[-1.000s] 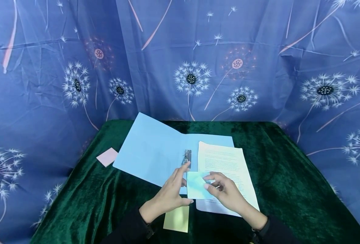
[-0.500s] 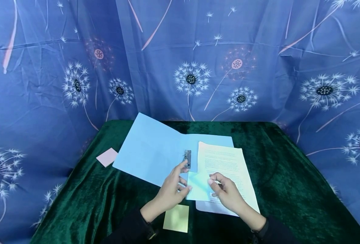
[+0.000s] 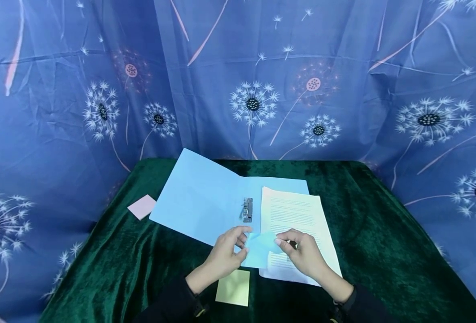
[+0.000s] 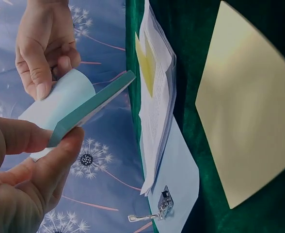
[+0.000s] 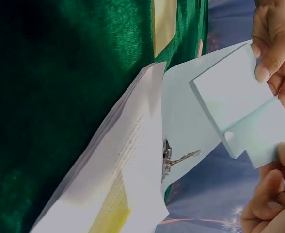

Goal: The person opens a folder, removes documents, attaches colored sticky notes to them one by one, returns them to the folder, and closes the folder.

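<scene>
A light blue sticky note pad (image 5: pixel 227 85) is held up over the printed sheets (image 3: pixel 294 211). My left hand (image 3: pixel 223 251) pinches the pad at its edge between thumb and fingers, as the left wrist view shows. The pad's top sheet (image 5: pixel 271 131) is bent back from the rest. With thumb and fingertips, my right hand (image 3: pixel 304 253) pinches a corner of that sheet. Its other end seems to stay joined to the pad. Below the hands lies an open blue folder (image 3: pixel 205 202) with a metal clip (image 3: pixel 247 210) along its middle.
A yellow sticky note pad (image 3: pixel 233 288) lies on the green cloth (image 3: pixel 383 251) near the front. Left of the folder is a pink one (image 3: pixel 141 207). A yellow note (image 5: pixel 111 211) shows on the printed sheets. A blue dandelion-patterned curtain (image 3: pixel 205 89) hangs behind the table.
The blue pad's top sheet has been lifted and bent back by the right hand. My left hand has drawn back slightly from the clip and grips the pad's left side.
</scene>
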A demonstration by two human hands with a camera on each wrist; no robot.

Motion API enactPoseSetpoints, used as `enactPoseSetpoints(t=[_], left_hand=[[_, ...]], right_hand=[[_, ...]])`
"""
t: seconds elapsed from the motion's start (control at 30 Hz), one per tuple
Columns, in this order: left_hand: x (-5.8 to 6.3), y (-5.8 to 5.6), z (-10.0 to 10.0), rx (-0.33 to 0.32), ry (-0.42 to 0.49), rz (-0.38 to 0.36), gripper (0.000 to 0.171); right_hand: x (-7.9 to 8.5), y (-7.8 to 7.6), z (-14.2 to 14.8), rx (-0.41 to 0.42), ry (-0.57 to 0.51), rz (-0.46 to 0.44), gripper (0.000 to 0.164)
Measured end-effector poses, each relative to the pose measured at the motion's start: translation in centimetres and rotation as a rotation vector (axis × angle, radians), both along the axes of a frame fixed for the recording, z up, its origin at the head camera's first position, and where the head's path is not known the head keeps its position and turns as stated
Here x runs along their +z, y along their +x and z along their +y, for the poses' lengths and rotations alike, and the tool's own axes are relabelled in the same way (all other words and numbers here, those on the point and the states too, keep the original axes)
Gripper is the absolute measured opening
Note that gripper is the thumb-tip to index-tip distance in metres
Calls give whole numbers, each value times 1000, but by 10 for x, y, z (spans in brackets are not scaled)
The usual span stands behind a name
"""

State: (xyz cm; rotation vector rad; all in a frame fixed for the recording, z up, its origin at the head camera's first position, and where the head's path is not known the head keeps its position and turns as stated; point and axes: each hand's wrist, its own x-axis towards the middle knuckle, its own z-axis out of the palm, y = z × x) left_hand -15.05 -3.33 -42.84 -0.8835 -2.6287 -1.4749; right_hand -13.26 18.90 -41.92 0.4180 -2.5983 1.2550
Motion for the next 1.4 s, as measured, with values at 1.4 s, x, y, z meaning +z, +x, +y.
enactPoseSetpoints(t=[1.4], left_hand=[[-3, 1, -4, -95, -21, -33, 37]], right_hand=[[-3, -12, 13, -102, -209, -252, 14]])
